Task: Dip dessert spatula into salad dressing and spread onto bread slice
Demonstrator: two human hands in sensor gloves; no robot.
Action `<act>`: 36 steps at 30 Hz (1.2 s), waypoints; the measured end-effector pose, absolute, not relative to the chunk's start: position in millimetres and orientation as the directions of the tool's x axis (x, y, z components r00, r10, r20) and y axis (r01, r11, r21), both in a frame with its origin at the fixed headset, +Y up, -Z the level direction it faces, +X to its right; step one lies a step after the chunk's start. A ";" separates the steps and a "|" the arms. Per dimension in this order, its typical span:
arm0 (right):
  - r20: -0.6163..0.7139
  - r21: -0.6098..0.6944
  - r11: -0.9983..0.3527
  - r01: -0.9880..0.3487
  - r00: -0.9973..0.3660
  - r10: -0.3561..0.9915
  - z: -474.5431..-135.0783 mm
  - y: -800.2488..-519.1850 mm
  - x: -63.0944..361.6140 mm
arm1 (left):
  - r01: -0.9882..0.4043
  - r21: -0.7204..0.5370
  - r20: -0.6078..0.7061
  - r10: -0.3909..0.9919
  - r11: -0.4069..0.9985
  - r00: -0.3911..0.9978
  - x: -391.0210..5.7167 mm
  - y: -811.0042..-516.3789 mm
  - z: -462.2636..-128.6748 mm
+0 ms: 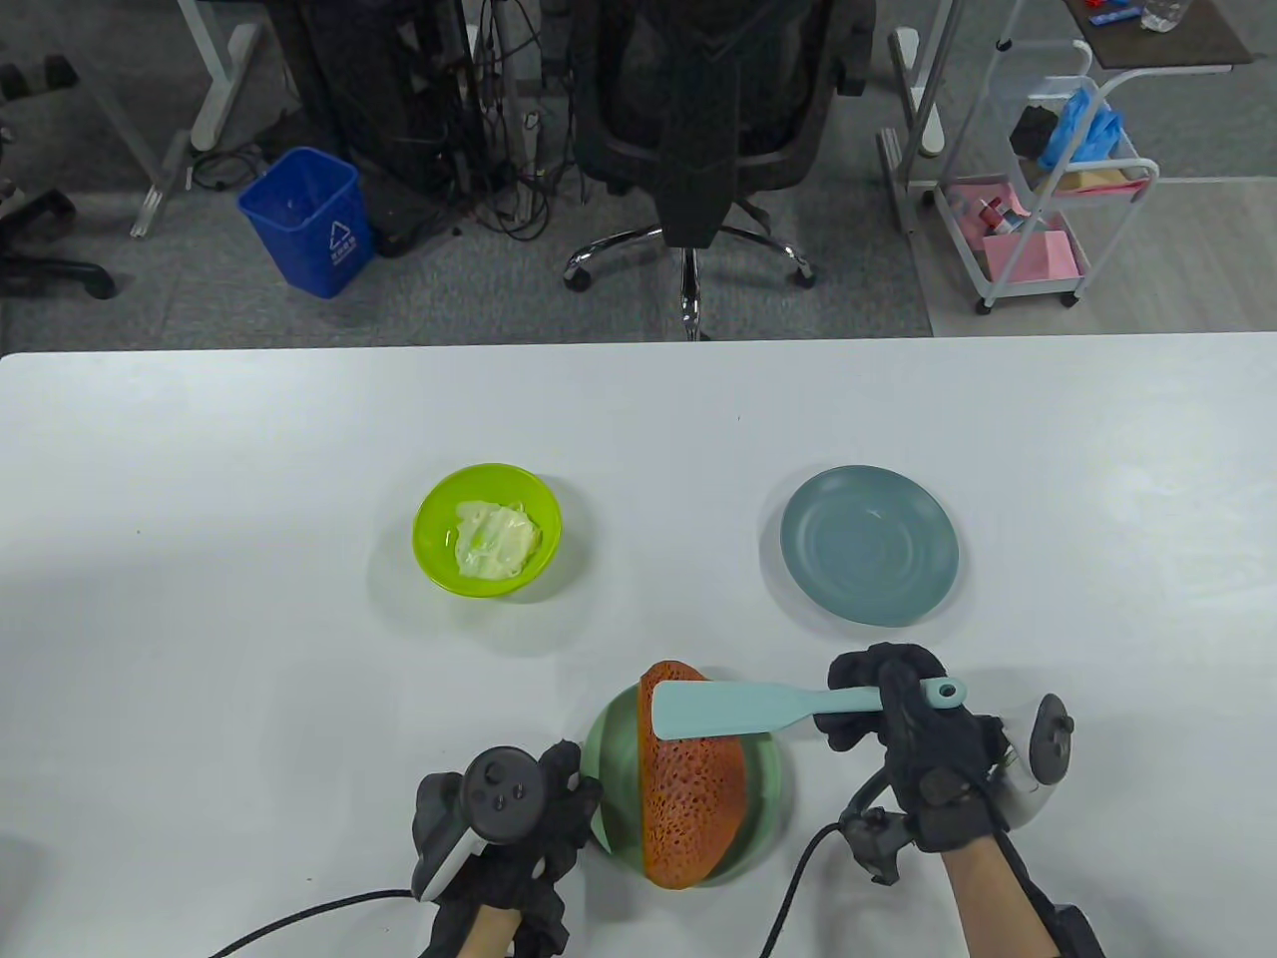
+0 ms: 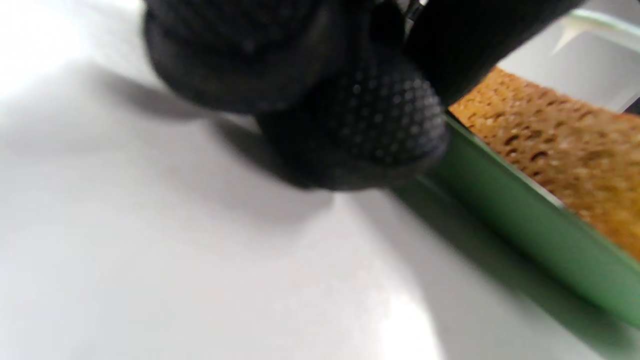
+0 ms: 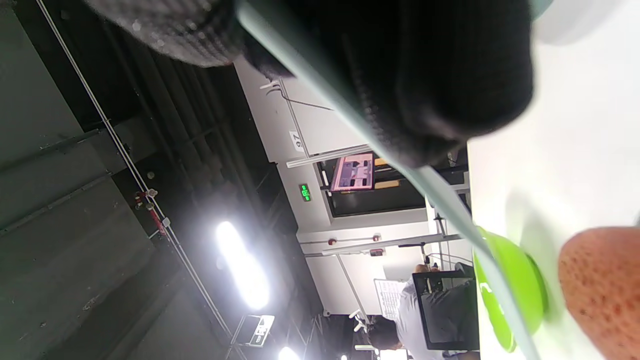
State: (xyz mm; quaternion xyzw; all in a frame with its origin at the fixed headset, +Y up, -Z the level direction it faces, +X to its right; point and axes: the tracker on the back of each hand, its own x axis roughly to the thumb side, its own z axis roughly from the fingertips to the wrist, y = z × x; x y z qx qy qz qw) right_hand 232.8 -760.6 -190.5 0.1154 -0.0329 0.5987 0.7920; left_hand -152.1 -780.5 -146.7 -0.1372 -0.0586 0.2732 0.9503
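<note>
A brown bread slice lies on a green plate near the table's front edge. My right hand grips the handle of a light blue dessert spatula, whose blade is over the far end of the bread. My left hand rests at the plate's left rim; in the left wrist view a fingertip touches the green plate beside the bread. A lime green bowl with pale salad dressing stands at the left middle. The right wrist view shows the spatula, bowl and bread.
An empty blue-grey plate stands at the right middle of the white table. Cables run from both wrists off the table's front edge. Beyond the far edge are an office chair, a blue bin and a cart.
</note>
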 end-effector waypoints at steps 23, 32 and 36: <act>0.162 0.093 0.153 -0.984 0.166 0.973 -188.3 -761.6 232.0 | -0.498 -0.299 0.044 0.533 0.814 0.845 -150.9 -780.9 -146.4; 0.165 0.069 0.148 -0.987 0.158 0.974 -184.8 -755.9 242.5 | -0.495 -0.300 0.048 0.531 0.816 0.846 -150.4 -780.9 -146.4; 0.179 0.033 0.136 -0.990 0.139 0.974 -183.5 -753.9 249.9 | -0.495 -0.300 0.048 0.531 0.815 0.846 -150.4 -780.9 -146.3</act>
